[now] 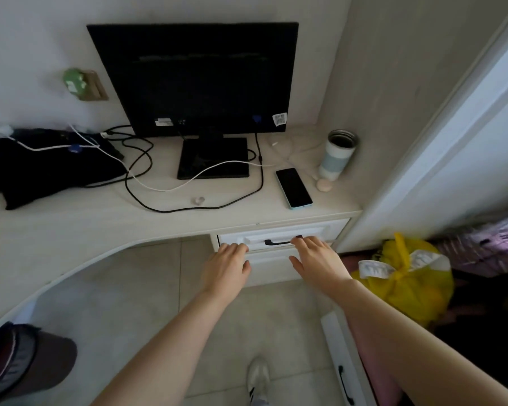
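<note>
A white drawer (320,230) with a black handle (277,242) sits under the right end of the pale desk (100,224). My left hand (227,265) has straight fingers whose tips touch the drawer front left of the handle. My right hand (317,259) reaches forward with straight fingers, its tips at the right end of the handle. Neither hand holds anything.
On the desk stand a black monitor (197,77), a dark phone (293,187), a tumbler (337,153), loose cables (147,183) and black cloth (42,165). A yellow bag (407,282) lies on the right. A low white drawer front (334,347) stands open by my right arm. A cap (33,358) lies bottom left.
</note>
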### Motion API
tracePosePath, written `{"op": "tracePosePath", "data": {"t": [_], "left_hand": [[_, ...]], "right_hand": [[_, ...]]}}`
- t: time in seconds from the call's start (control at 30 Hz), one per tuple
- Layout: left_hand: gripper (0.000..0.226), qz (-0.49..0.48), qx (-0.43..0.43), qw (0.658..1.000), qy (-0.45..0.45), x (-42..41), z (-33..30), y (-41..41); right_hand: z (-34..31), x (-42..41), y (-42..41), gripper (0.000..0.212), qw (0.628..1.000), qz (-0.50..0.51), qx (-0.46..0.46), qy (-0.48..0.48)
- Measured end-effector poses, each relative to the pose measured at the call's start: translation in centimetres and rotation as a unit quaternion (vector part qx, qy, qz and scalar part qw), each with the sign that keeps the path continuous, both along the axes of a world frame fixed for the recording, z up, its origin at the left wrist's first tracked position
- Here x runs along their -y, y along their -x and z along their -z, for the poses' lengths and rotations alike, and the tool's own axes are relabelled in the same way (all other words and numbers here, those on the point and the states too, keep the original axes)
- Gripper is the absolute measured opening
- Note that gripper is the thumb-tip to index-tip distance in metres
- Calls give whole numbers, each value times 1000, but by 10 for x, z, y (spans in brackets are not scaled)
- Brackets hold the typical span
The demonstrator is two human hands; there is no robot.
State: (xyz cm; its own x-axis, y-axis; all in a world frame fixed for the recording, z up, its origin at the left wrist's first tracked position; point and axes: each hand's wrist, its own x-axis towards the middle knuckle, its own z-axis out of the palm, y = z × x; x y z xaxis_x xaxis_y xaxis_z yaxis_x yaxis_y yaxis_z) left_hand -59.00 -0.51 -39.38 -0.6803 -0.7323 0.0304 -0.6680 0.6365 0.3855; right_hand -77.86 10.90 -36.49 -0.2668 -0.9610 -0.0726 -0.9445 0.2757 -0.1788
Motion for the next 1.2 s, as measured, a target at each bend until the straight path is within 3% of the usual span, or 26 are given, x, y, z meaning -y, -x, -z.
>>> {"op": "tracePosePath", "data": {"t": [0.13,0.6,0.9,1.0,1.2], "left_hand": [[25,19,45,998,-29,24,23,34],[43,61,171,977,-109,52,108,133],[56,32,237,958,-158,47,148,170],[55,18,235,960,-150,46,155,171],[53,-2,201,971,-133,35,163,168]], "right_hand": [[27,24,31,45,998,3,7,-61],[133,87,104,39,985,-56,37,-157],[192,109,122,39,982,-149,-36,-112],[198,109,121,33,982,-162,-39,-94],[201,102,118,44,986,-153,-32,-65]]}}
